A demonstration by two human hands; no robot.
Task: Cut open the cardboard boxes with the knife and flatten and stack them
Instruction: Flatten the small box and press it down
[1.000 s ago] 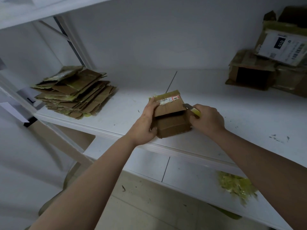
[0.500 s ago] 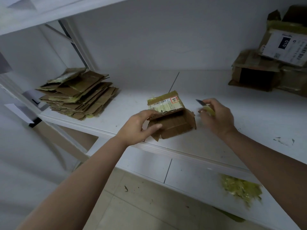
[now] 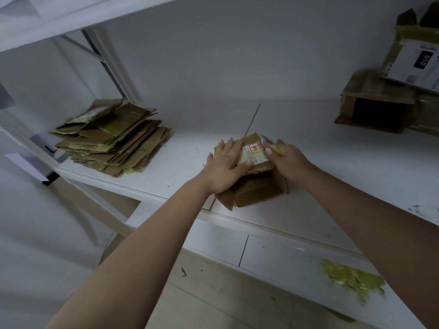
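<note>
My left hand point(image 3: 229, 166) presses flat on the cut-open box point(image 3: 251, 176) at the shelf point(image 3: 332, 186) front while my right hand point(image 3: 288, 159) grips the knife point(image 3: 270, 144); a flattened stack point(image 3: 111, 138) lies left, and some uncut boxes point(image 3: 389, 98) wait at right.

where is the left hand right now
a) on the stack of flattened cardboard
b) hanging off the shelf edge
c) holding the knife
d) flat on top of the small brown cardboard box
d: the left hand lies with fingers spread on the small brown cardboard box, while the right hand holds the yellow-handled knife.
</note>
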